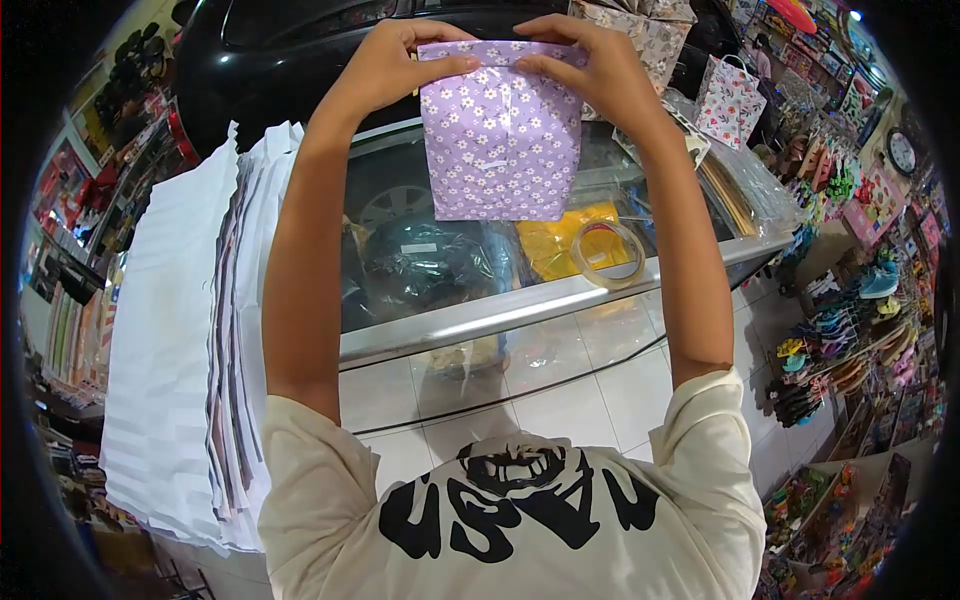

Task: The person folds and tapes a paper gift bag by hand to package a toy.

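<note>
A purple paper bag [502, 140] with white flowers is held up above the glass counter, its top edge at the far side. My left hand [398, 68] grips the top left corner, thumb on the near face and fingers behind. At the top right, my right hand [590, 68] pinches the same edge, thumb in front. The fingers behind the bag are partly hidden. Below the bag's lower right corner, a roll of clear tape [607, 254] lies on the counter, over a yellow item [568, 240].
A glass display counter [470, 308] with a metal edge stands before me. Stacked white paper sheets [170, 350] lie at left. A floral gift bag [731, 100] and patterned bags [650, 40] stand back right. A black car [290, 60] is behind. Goods hang along the right.
</note>
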The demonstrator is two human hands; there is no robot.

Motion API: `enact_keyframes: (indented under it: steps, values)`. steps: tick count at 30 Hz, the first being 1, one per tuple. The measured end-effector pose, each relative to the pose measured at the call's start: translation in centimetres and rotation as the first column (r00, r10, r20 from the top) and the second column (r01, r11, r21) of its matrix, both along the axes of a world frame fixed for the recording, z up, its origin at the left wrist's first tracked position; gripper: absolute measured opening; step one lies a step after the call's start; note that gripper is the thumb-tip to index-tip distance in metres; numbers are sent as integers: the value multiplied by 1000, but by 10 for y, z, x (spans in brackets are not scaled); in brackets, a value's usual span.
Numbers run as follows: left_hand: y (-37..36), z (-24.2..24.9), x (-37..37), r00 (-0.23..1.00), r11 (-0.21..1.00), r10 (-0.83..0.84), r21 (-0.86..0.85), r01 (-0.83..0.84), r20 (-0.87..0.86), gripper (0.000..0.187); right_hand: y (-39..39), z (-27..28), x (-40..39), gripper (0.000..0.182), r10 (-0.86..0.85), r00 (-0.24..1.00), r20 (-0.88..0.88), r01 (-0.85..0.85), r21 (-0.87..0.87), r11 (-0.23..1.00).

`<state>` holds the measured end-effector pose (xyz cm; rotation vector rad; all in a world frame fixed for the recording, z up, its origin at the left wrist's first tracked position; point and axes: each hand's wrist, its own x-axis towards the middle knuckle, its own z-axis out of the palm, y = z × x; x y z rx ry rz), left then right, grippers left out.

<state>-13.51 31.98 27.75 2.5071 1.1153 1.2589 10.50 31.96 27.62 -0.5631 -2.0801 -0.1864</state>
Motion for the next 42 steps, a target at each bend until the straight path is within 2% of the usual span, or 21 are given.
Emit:
enact_keyframes:
  steps: [2,5,8,11,13,15,17,20,23,26,29,32,35,38,41,42]
  values:
    - [7,0,-3,998,998,-52,42,53,-24,36,11,-2,-1,27,-11,999,47,12,-9,1000]
    - [0,1,7,995,994,34,106,-24,-91,34,13,-4,-4,26,-23,999,40,24,-21,999]
    - [-14,4,23,978,975,186,142,-172,-94,36,2,4,-4,25,-57,991,124,52,42,998]
    - [9,1,16,924,918,272,360,-166,-268,34,-1,7,-8,24,-124,977,174,125,3,992]
    - [14,1,13,932,928,239,346,-136,-274,32,12,40,0,46,25,872,489,175,-359,917]
    - [14,1,12,952,946,183,307,-102,-246,31,16,40,2,47,82,874,479,124,-383,915]
    - [11,1,14,978,968,105,246,-59,-179,32,12,9,-1,27,43,983,177,-36,-42,998]
    - [5,-2,17,994,991,48,125,-36,-100,33,16,11,8,31,24,976,217,0,-111,994]
    - [4,4,17,988,996,56,79,-45,-142,33,21,9,9,38,70,975,213,-38,-151,988]
    - [11,6,13,987,998,28,56,-19,-161,41,19,13,13,42,99,980,170,-68,-182,981]
    - [1,6,13,998,999,-4,-49,1,-58,41,15,14,20,44,122,990,66,-78,-457,886]
    - [-2,0,7,998,995,-26,-95,32,56,40,34,2,33,44,250,968,-26,-225,-528,819]
    - [-3,-3,6,988,987,-77,-133,95,132,41,29,-5,25,43,217,972,-92,-234,-490,840]
    - [6,-14,1,989,994,-79,-61,87,123,46,24,-9,22,47,240,949,-207,-315,-544,778]
    - [0,-14,-6,946,946,-209,-193,260,249,50,20,-11,22,46,209,951,-227,-304,-568,764]
    - [1,-13,-7,948,948,-219,-178,263,232,51,21,-11,23,46,226,946,-234,-322,-571,756]
